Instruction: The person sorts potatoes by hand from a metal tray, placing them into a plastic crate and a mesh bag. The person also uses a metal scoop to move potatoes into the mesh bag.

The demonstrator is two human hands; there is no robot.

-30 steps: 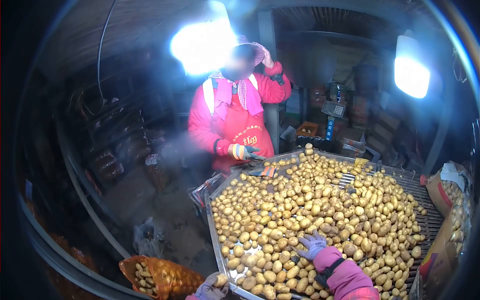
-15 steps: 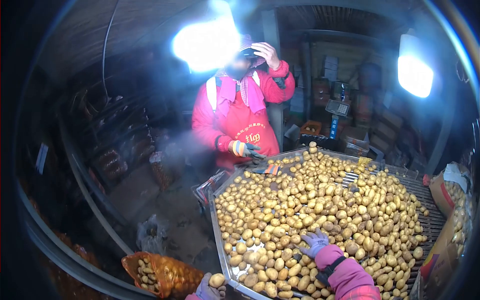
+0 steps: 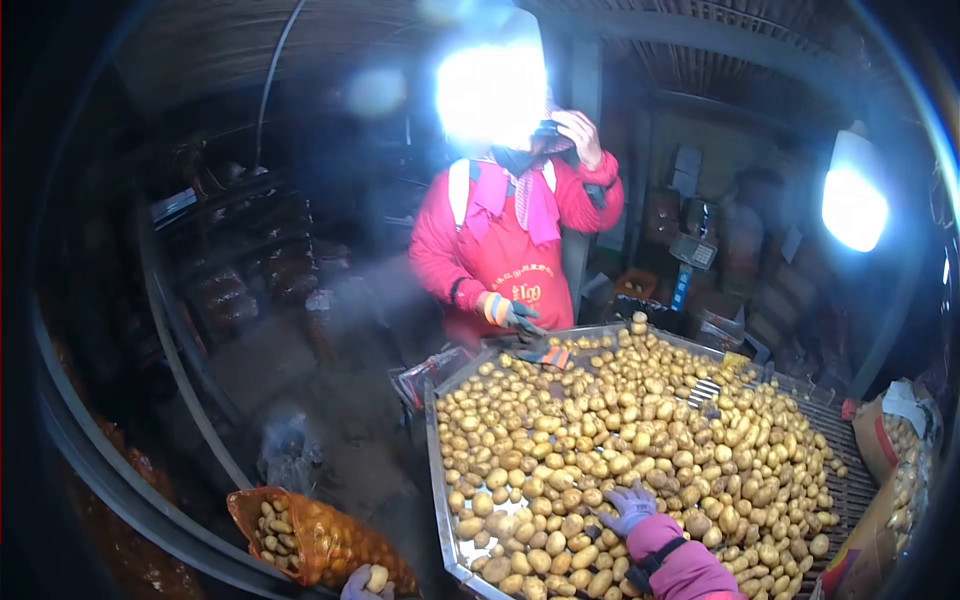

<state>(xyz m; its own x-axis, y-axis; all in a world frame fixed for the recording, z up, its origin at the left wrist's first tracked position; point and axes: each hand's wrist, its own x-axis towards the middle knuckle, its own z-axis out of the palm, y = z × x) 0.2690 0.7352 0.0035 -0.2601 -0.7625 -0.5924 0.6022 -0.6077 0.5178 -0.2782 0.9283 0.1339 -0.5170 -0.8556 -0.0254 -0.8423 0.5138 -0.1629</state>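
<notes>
My left hand [image 3: 356, 585], in a purple-grey glove at the bottom edge, is closed around a potato [image 3: 377, 577]. It is beside an orange mesh bag [image 3: 345, 545] that lies tilted with its mouth to the left and potatoes inside. My right hand [image 3: 628, 508], gloved alike, rests palm down with spread fingers on the heap of potatoes [image 3: 600, 440]. That heap covers a metal-rimmed sorting table [image 3: 440, 500]. Part of my left hand is cut off by the frame.
Across the table stands a person in a red apron [image 3: 520, 280], one gloved hand at the table's edge by a striped glove [image 3: 545, 355]. Cardboard boxes [image 3: 870, 510] stand at the right, a scale [image 3: 690, 255] behind. A metal rail [image 3: 130, 500] curves along the left.
My left hand has moved left with the potato, closer to the mesh bag. My right hand stays on the heap. The camera view has tilted slightly.
</notes>
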